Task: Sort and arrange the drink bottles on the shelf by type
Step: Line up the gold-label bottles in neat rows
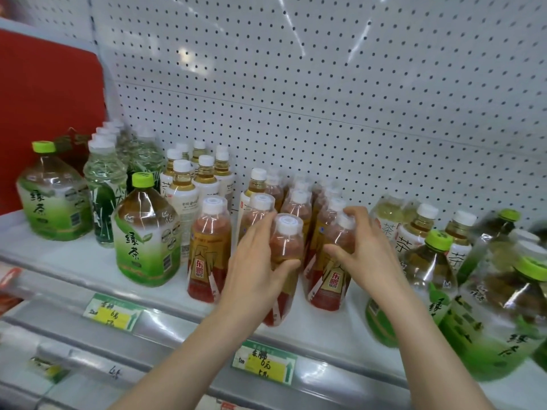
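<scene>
Rows of red-and-gold drink bottles with white caps stand mid-shelf. My left hand grips the front middle red-and-gold bottle around its body. My right hand is wrapped around the neighbouring red-and-gold bottle to its right, fingers over the shoulder and cap. Another red-and-gold bottle stands free at their left. Big green tea bottles with lime caps stand at the left, far left and in a blurred cluster at the right.
White-labelled tea bottles stand behind at centre-left, and more at the right. Clear green-patterned bottles stand at the back left. A white pegboard backs the shelf. Price tags hang on the shelf's front rail.
</scene>
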Available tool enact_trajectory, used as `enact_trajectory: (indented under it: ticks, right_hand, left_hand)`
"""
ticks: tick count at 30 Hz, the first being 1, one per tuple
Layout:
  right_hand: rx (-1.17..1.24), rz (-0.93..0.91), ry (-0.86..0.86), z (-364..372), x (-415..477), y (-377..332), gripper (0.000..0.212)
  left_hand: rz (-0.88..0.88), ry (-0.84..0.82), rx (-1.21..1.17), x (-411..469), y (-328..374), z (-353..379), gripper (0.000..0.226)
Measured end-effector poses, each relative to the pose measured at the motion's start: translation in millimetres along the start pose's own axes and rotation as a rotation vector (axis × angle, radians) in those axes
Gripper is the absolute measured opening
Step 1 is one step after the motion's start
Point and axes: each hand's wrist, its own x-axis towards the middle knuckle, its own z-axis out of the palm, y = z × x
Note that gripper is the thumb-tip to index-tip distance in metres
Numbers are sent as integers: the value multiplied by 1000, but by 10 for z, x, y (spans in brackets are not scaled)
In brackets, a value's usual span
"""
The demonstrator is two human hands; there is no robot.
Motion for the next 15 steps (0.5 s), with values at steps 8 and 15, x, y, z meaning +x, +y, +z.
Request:
enact_trajectory:
  ticks: [8, 15]
  right_hand:
    - [22, -34, -57, -102, 4, 59, 73]
    - [3, -238, 163, -179, 123, -178, 56]
  left_hand:
    - [-19, 2, -45, 285, 57, 462, 86]
    - [95, 456, 160, -36, -131, -194, 63]
